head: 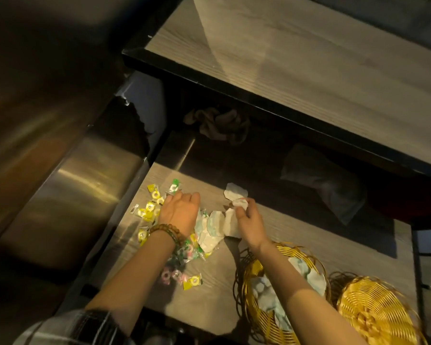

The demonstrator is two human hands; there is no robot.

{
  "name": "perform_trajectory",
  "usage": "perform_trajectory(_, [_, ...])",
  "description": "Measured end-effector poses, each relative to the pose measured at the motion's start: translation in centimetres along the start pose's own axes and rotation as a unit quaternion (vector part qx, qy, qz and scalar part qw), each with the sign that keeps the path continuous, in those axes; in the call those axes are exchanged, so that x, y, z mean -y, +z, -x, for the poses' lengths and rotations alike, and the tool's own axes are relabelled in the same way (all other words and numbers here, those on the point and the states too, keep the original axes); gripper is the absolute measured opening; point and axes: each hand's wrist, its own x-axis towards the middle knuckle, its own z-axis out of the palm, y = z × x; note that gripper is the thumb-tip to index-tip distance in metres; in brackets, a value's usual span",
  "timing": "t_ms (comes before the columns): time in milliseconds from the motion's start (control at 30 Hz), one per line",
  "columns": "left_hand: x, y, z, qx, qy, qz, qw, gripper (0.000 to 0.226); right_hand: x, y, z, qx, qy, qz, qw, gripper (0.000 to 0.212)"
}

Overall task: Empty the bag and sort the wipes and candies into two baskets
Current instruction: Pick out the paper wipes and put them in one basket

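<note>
Small wrapped candies [150,210], yellow, green and pink, lie scattered on the grey table [209,290]. My left hand [179,211] rests palm down over them, and I cannot tell whether it holds any. White-and-blue wipe packets [213,226] lie between my hands. My right hand [248,219] pinches one wipe packet [240,202] at the far side of the pile; another packet [235,191] lies just beyond it. A gold wire basket [253,300] under my right forearm holds several wipes [309,271]. A second gold basket [373,317] at the right holds nothing.
A metal counter [85,175] runs along the left of the table. A higher wood-topped table with a black edge [284,70] stands beyond. A crumpled dark cloth [220,125] and a dark bag-like shape [326,180] lie in the shadow beneath it.
</note>
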Motion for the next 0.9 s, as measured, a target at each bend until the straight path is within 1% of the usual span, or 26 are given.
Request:
perform_trajectory(33, [0.0,-0.1,0.1,0.001,0.003,0.009,1.000,0.021,-0.1,0.3,0.0,0.026,-0.017,0.052,0.998,0.030])
perform_trajectory(67, [0.1,-0.1,0.3,0.005,0.008,0.022,1.000,0.019,-0.4,0.7,0.0,0.056,-0.040,0.131,0.989,0.036])
perform_trajectory(100, [0.2,-0.1,0.4,0.015,0.013,0.035,0.999,0.023,-0.7,1.1,-0.1,0.079,-0.060,0.210,0.973,0.044])
perform_trajectory(133, [0.3,-0.1,0.4,0.031,0.016,0.046,0.998,0.028,-1.0,1.5,-0.2,0.088,-0.071,0.266,0.957,0.049])
perform_trajectory(167, [0.5,-0.2,0.5,0.050,0.014,0.055,0.997,0.034,-1.2,1.7,-0.2,0.086,-0.074,0.289,0.951,0.051])
perform_trajectory(233, [0.9,-0.4,0.6,0.058,0.001,0.080,0.995,0.038,-1.4,1.8,-0.2,0.057,-0.078,0.285,0.954,0.046])
perform_trajectory(367, [1.6,-1.0,1.0,-0.010,-0.025,0.207,0.978,0.021,-1.7,1.2,0.3,0.006,-0.073,0.243,0.967,0.032])
perform_trajectory(467, [1.4,-1.3,1.3,-0.042,-0.047,0.250,0.966,0.017,-2.2,0.5,0.6,-0.011,-0.088,0.241,0.967,0.024])
perform_trajectory(567, [0.6,-1.2,1.3,-0.035,-0.048,0.255,0.965,0.024,-2.3,-0.2,0.8,-0.031,-0.101,0.188,0.976,0.016])
perform_trajectory(633, [-0.4,-1.0,1.3,-0.006,-0.034,0.251,0.967,0.033,-2.0,-0.5,0.9,-0.027,-0.074,0.144,0.986,0.016])
perform_trajectory(700, [-1.5,-0.7,1.2,0.023,-0.024,0.239,0.970,0.029,-1.7,-0.7,1.1,-0.017,-0.055,0.119,0.991,0.021])
perform_trajectory(733, [-1.9,-0.5,1.1,0.034,-0.019,0.226,0.973,0.026,-1.6,-0.8,1.1,-0.013,-0.059,0.121,0.991,0.024])
perform_trajectory(833, [-2.9,0.1,0.8,0.062,0.007,0.152,0.986,0.031,-1.4,-1.2,1.2,-0.025,-0.096,0.147,0.984,0.034])
perform_trajectory(900, [-3.2,0.2,0.7,0.065,0.004,0.132,0.989,0.029,-1.4,-1.7,1.1,-0.037,-0.092,0.166,0.981,0.038])
